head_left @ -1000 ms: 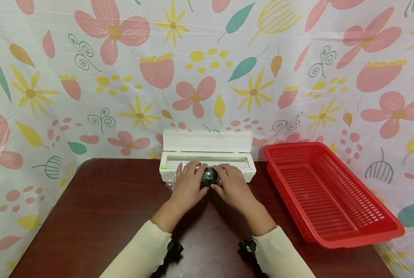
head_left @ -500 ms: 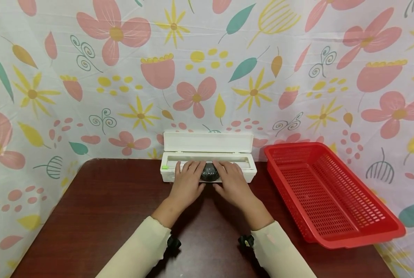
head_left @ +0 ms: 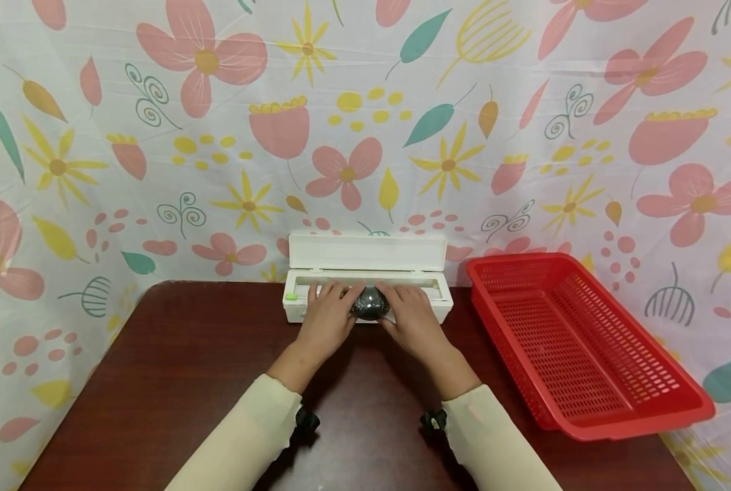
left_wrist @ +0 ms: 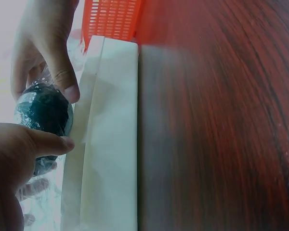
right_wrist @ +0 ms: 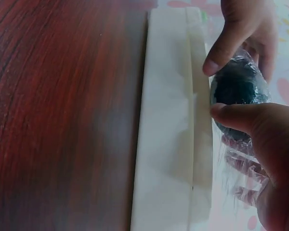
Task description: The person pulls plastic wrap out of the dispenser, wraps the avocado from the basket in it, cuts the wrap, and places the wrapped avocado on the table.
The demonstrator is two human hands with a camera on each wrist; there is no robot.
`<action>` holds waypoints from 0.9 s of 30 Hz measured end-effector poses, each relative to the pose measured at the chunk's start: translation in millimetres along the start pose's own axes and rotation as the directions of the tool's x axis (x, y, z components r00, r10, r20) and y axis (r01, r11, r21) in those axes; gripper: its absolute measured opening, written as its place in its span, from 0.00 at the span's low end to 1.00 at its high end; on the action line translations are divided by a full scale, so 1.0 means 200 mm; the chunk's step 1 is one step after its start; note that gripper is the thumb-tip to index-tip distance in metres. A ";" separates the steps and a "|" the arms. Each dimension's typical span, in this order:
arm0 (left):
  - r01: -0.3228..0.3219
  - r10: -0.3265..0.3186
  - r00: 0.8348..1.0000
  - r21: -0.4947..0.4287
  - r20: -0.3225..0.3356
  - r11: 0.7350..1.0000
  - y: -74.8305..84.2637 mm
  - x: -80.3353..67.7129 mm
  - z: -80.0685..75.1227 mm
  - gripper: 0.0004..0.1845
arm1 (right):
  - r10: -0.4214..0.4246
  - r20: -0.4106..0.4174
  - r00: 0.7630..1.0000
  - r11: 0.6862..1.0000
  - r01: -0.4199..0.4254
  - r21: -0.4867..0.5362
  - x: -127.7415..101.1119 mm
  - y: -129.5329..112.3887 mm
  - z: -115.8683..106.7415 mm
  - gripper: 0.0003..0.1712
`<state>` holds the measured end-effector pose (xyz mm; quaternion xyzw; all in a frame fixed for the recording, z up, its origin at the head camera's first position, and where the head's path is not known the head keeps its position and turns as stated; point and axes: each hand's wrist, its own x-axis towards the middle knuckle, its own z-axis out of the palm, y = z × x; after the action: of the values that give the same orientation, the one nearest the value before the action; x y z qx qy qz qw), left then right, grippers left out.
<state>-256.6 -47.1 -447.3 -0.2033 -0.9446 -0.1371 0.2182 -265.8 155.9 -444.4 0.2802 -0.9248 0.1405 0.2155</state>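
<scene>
A dark green oval fruit (head_left: 370, 303), like an avocado, is wrapped in clear cling film over the front edge of a white cling film dispenser (head_left: 433, 310). My left hand (head_left: 329, 314) holds the fruit from the left, and my right hand (head_left: 411, 317) grips it from the opposite side. In the left wrist view, both thumbs lie against the near side of the fruit (left_wrist: 45, 110), with fingers round its far side. Loose cling film (right_wrist: 236, 161) stretches over the fingers of my right hand (right_wrist: 279, 159) in the right wrist view.
The dispenser's lid (head_left: 365, 252) stands raised against the floral curtain (head_left: 353, 102), and a green slider (head_left: 291, 296) sits at its left end. A red perforated basket (head_left: 513, 341) stands at the right of the brown table (head_left: 187, 382).
Both hands have shifted slightly away from me with the fruit, which has turned between them. The film that hung before the dispenser's left end is no longer visible there.
</scene>
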 end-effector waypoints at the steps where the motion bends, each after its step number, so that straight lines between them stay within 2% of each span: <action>1: 0.002 -0.002 1.000 -0.008 -0.003 1.000 0.00 0.00 0.00 0.38 | -0.005 -0.002 1.000 1.000 0.005 -0.007 0.00 0.00 0.00 0.42; 7: 0.015 -0.017 0.999 -0.035 -0.045 0.999 0.00 0.01 -0.02 0.35 | -0.026 -0.048 0.999 1.000 0.025 -0.007 0.01 0.01 -0.01 0.41; 12: -0.012 0.006 0.993 -0.056 -0.116 0.998 0.00 0.03 -0.05 0.31 | -0.048 -0.122 0.991 0.999 0.048 0.002 0.02 0.00 -0.03 0.41; 18: -0.027 0.015 0.985 -0.071 -0.173 0.997 0.00 0.04 -0.06 0.31 | -0.073 -0.197 0.978 0.997 0.072 -0.009 0.04 -0.01 -0.03 0.41; 27: -0.018 -0.005 0.984 -0.128 -0.177 0.992 0.00 0.07 -0.11 0.32 | -0.072 -0.263 0.962 0.997 0.080 0.020 0.08 -0.03 -0.06 0.38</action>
<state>-260.9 -50.3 -421.6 -0.2070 -0.9100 -0.2146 0.2882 -269.4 148.4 -425.1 0.2977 -0.8746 0.1818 0.3368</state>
